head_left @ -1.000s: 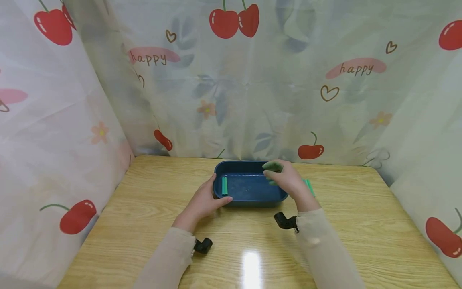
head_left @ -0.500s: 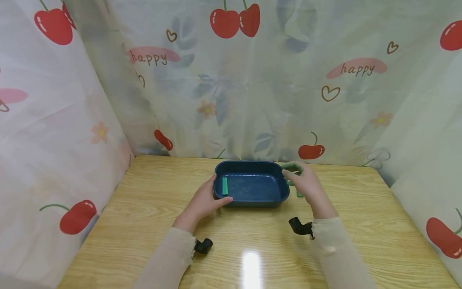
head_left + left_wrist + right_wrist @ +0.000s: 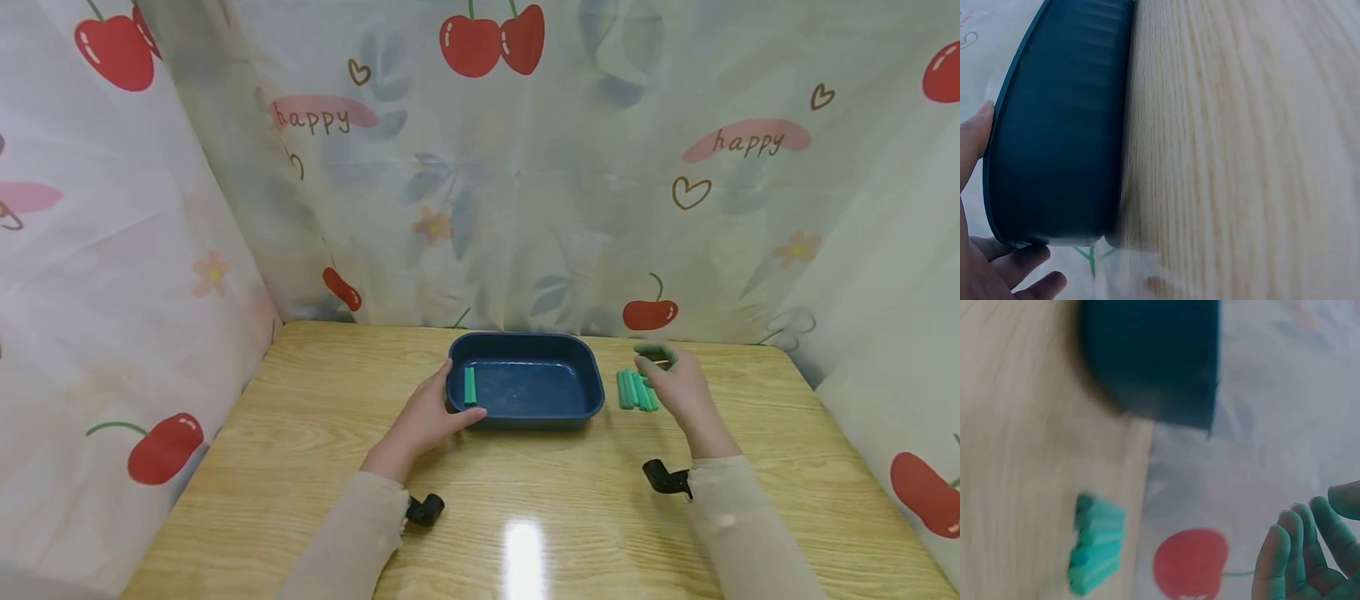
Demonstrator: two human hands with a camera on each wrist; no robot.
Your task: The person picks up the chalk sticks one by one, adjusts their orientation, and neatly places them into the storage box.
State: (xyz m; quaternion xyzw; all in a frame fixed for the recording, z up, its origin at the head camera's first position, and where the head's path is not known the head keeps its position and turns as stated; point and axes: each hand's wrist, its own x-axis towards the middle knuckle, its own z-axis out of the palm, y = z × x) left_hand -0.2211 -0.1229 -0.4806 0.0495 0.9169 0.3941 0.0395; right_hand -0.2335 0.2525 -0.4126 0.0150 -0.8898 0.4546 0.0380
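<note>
A dark blue rectangular bin point(image 3: 525, 423) stands near the back of the table, its long side facing me. My left hand point(image 3: 420, 421) grips its left end, thumb on the front rim and fingers around the outside; the left wrist view shows those fingers point(image 3: 1022, 265) at the bin's end. Inside, at the left, lie green sticks point(image 3: 469, 386) side by side. Several more green sticks point(image 3: 628, 390) lie in a row on the table right of the bin. Over their right side hovers my right hand point(image 3: 678, 392), holding nothing, thumb and fingers apart. Its fingers point(image 3: 1272, 556) look green.
The wooden table point(image 3: 480, 508) reaches back to a curtain point(image 3: 510, 167) printed with cherries, which also hangs along both sides. A small black wrist camera point(image 3: 426, 510) sits on the left sleeve, another black camera point(image 3: 663, 477) on the right.
My right hand has moved from above the bin's right end to the right, over the loose green sticks, uncovering them. The left hand and the bin have stayed in place.
</note>
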